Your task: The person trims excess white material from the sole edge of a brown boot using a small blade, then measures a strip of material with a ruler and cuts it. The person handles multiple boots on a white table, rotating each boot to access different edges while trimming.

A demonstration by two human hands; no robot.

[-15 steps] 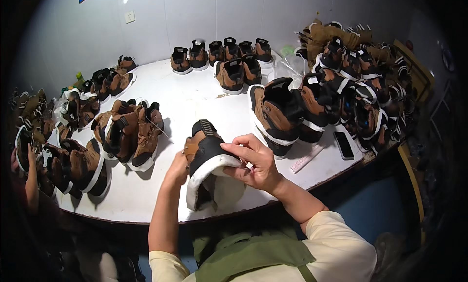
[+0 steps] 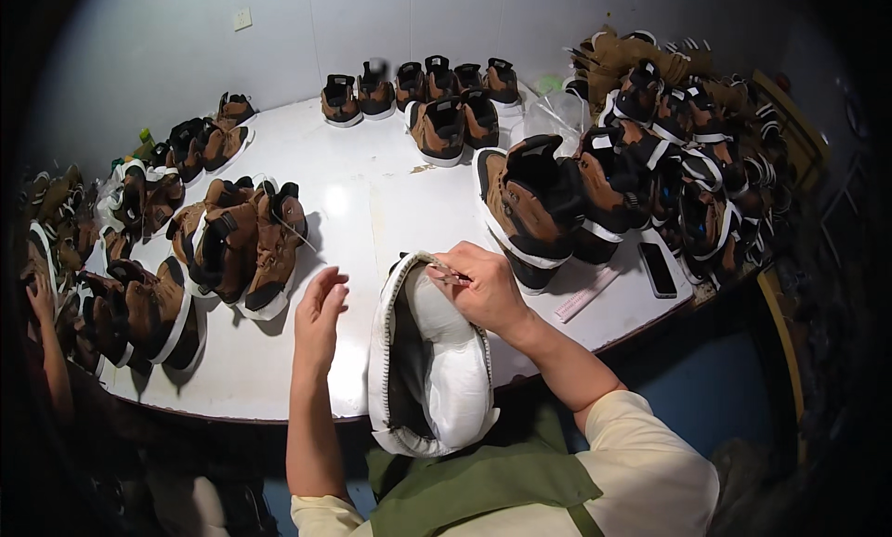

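Note:
In front of me a shoe (image 2: 455, 370) is tilted with its white underside toward me. Stitching runs along its white rim, and a dark gap shows between the rim and the white bottom. My right hand (image 2: 483, 286) is closed on the shoe's far end; something thin and dark shows at its fingertips, too small to name. To the left of the shoe, apart from it, my left hand (image 2: 319, 319) is raised with its fingers apart and nothing in it. Brown-and-black shoes (image 2: 237, 244) stand left of that hand, and a larger pair (image 2: 530, 203) stands beyond my right hand.
A white table (image 2: 353, 212) carries rows of shoes (image 2: 437, 128) at the back. Shoes are heaped (image 2: 688, 156) on the right, near a phone (image 2: 657, 269) and a pale pink strip (image 2: 587, 295). Another person's hand (image 2: 42, 300) touches shoes at far left.
The shoe has been turned from showing its brown-and-black upper to showing its white underside. My left hand has let go of it and moved left; my right hand has shifted to its far end.

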